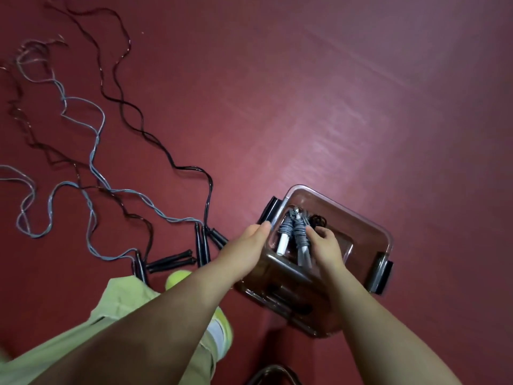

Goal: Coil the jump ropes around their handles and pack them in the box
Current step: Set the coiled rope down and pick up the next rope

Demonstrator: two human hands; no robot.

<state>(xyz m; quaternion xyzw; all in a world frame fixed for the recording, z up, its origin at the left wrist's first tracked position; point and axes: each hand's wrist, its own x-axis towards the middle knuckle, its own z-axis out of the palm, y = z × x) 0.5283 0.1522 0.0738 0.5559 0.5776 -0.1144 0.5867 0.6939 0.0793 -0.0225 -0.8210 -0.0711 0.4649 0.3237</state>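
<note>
A clear plastic box (369,226) with black side latches stands on the red floor. Inside it lies a coiled grey jump rope (291,232) with white handles, and a dark coiled rope (319,220) sits behind it. My right hand (326,245) grips the grey bundle inside the box. My left hand (247,251) rests with fingertips on the box's left rim. Several uncoiled black and grey ropes (94,151) trail over the floor at left, their black handles (172,261) lying near my foot.
My leg in light green trousers and a yellow-green shoe (219,329) are at the lower left, beside the box. A dark curved object (273,375) shows at the bottom edge. Red floor stretches to the right and top.
</note>
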